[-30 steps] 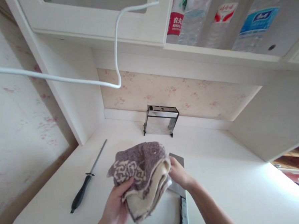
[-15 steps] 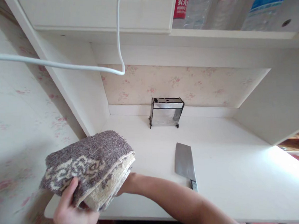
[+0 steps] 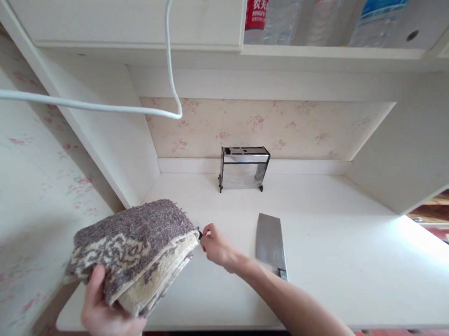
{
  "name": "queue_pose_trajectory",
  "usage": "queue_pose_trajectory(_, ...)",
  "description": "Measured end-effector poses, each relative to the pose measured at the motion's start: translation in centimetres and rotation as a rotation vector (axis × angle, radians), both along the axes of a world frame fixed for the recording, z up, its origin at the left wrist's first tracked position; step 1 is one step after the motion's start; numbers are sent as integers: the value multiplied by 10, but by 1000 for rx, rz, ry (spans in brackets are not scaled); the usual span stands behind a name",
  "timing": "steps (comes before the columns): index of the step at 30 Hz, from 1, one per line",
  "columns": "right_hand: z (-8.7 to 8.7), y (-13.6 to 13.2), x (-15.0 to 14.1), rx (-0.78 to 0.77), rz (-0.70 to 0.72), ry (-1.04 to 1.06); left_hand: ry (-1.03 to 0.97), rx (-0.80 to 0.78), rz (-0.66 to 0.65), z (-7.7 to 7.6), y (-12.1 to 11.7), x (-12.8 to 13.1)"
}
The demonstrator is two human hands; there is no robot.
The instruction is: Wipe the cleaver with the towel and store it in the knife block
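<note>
My left hand grips a folded grey-brown towel with a cream pattern, thumb on top. The towel is held up over the left side of the white table. My right hand is closed at the towel's right edge, on a small black end that looks like part of the sharpening steel seen earlier. The towel hides the rest of that steel. A cleaver lies flat to the right of my right hand, its blade pointing away and its handle mostly behind my forearm.
A metal-and-black knife block stands at the back of the white tabletop. Plastic bottles fill an overhead shelf. A white cable hangs across the upper left, near a floral wall.
My left hand has carried the towel to the left, over where the sharpening steel lay. My right hand let go of the towel, reached behind it, and came back right, closed on the black end.
</note>
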State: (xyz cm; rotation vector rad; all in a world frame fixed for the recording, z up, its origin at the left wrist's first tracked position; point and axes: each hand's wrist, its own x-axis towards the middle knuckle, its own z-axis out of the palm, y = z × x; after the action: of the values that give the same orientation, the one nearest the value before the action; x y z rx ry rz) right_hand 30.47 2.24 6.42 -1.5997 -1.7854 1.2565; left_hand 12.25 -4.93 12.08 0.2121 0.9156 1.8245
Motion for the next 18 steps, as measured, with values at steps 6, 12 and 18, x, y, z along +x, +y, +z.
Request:
queue_pose_trajectory(6, 9, -53, 59, 101, -350, 501, -161, -6, -89, -14, 16, 19)
queue_pose_trajectory(12, 11, -100, 63, 209, -324, 514, -214, -82, -265, -21, 21, 53)
queue_pose_trajectory(18, 9, -121, 58, 153, -59, 458, -340, 184, -568, -38, 15, 56)
